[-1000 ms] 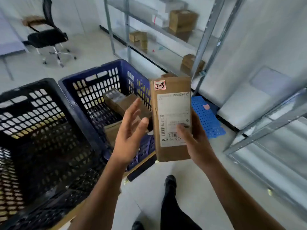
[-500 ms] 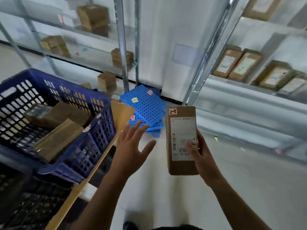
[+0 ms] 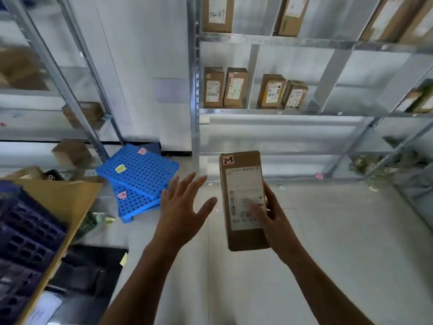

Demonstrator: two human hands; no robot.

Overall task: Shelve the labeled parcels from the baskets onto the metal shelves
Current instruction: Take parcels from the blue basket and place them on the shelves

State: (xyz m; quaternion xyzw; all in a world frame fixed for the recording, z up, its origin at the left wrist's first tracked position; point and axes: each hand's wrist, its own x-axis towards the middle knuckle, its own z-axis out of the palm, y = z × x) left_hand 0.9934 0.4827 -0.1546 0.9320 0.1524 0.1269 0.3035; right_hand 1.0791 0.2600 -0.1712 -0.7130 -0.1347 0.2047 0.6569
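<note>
Cardboard-brown, the parcel point(image 3: 242, 184) is sitting upright in our right hand point(image 3: 278, 222): the thumb is pressing on its white label point(image 3: 244, 181), the fingers point(image 3: 269, 198) are curling round its right edge. Our left hand point(image 3: 181, 214) is hovering just beside it, fingers spread and touching nothing. Beyond, labeled boxes point(image 3: 235, 87) are standing on the metal shelves point(image 3: 304, 111).

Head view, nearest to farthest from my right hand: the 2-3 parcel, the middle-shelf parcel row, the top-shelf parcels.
1. 2-3 parcel, held in the right hand.
2. Middle-shelf parcel row, ahead and above.
3. Top-shelf parcels, highest up.
</note>
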